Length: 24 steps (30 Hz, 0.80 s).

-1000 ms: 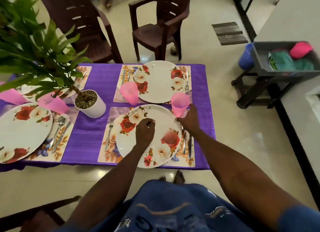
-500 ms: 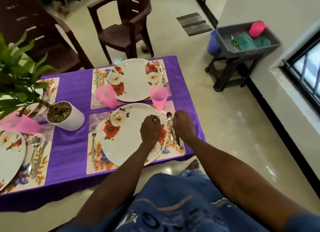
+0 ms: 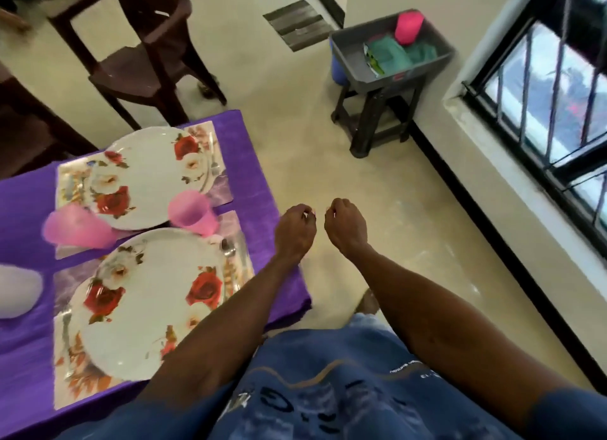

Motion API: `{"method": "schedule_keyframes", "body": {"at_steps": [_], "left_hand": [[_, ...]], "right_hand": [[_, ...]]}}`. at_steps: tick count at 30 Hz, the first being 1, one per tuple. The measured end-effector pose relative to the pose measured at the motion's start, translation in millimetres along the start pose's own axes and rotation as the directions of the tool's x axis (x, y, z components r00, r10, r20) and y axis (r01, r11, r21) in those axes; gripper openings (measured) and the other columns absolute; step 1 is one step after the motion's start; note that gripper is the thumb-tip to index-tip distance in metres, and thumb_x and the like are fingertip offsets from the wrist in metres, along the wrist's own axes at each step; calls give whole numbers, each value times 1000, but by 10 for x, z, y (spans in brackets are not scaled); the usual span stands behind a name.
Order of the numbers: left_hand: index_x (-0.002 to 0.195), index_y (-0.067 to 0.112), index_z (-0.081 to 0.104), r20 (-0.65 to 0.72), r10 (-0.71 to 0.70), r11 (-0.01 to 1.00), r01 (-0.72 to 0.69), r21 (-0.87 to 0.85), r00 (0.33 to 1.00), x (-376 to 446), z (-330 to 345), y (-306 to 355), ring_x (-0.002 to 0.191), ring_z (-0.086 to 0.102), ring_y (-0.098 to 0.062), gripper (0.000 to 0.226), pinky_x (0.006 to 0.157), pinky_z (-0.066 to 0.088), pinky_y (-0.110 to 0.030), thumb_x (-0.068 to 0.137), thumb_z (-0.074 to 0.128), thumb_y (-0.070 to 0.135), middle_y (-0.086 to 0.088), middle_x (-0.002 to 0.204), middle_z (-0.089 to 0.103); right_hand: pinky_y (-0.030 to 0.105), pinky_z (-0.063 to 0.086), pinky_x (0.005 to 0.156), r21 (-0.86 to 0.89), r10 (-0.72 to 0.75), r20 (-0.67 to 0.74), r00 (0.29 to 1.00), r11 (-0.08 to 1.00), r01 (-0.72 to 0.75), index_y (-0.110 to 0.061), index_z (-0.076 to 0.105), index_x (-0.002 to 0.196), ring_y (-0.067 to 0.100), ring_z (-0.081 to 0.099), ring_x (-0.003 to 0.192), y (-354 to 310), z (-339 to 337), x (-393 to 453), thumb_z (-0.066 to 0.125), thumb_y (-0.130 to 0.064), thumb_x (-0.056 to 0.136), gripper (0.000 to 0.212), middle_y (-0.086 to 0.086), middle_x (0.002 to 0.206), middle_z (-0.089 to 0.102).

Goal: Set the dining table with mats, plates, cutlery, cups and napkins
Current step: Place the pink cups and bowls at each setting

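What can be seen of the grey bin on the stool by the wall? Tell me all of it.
The grey bin is a rectangular tub, plastic by its look, with raised walls and an open top. It sits level on a dark stool near the wall below the window. Inside lie teal cloths, and a bright pink cup stands upside down at the far side. A blue container shows just behind its left end. No hand touches it.
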<state>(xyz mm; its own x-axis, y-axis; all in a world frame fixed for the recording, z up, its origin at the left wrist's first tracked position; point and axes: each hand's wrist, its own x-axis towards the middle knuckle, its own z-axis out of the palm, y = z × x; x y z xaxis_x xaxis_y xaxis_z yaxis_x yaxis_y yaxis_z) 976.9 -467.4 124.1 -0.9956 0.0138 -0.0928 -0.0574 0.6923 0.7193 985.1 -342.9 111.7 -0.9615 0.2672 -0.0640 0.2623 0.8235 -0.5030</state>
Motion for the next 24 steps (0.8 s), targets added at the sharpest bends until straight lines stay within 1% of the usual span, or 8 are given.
{"method": "schedule_keyframes", "body": {"at_steps": [4,7,9,12,15,18,21,24], "left_hand": [[100,12,69,154,9,984,-36,175,988,224,691,439,97,62,-31,21,78,46,-36,94,52,23,-9,103,70],[99,14,66,345,5,925,-135,355,939,337,1144,656,97,62,-31,23,77,46,-35,94,45,22,-8,104,68],[99,15,66,418,-10,907,-168,386,908,442,1369,856,98,62,-29,24,78,46,-33,94,44,22,-6,106,68],[99,15,68,438,-33,919,-144,366,898,629,1661,1183,96,63,-30,25,77,47,-33,93,45,23,-8,105,69],[100,14,68,467,-30,910,-169,378,884,864,1834,1359,95,64,-30,25,79,51,-36,93,46,24,-9,107,69],[98,13,66,478,-24,893,-196,405,878,1199,1919,1379,96,63,-31,22,78,49,-36,92,48,24,-10,107,68],[96,10,65,480,-22,890,-202,410,877,1696,1993,1431,96,62,-31,20,76,47,-35,91,50,22,-11,106,67],[99,9,65,479,-7,896,-207,393,878,2359,2086,1542,99,62,-31,21,80,49,-36,90,51,21,-11,107,66]], "right_hand": [[38,45,76,-56,110,55,992,993,-107,-4,60,106,34,59,96,723,-463,350,42,-19,97,25,16,107,62],[37,46,79,-154,148,128,981,980,-128,-3,59,112,35,58,99,1185,-768,576,44,-14,94,27,17,112,61],[40,46,85,-210,169,152,974,968,-135,-3,59,116,34,57,103,1411,-921,712,44,-14,93,30,17,115,60],[40,46,88,-196,232,168,958,960,-198,-3,58,118,32,56,104,1650,-1060,904,44,-10,91,31,17,117,59],[40,45,86,-184,264,198,944,956,-229,-3,58,115,32,56,102,1777,-1124,1133,43,-9,90,30,16,115,59],[38,45,81,-173,267,221,938,957,-232,-3,58,114,34,58,99,1858,-1150,1446,45,-11,90,28,17,113,59],[34,42,69,-150,277,238,931,957,-246,-4,58,109,33,59,94,1916,-1165,1899,47,-12,89,24,16,110,59],[37,49,71,-122,298,223,928,953,-277,-6,58,106,30,59,91,1957,-1172,2522,50,-12,88,20,13,108,60]]}}
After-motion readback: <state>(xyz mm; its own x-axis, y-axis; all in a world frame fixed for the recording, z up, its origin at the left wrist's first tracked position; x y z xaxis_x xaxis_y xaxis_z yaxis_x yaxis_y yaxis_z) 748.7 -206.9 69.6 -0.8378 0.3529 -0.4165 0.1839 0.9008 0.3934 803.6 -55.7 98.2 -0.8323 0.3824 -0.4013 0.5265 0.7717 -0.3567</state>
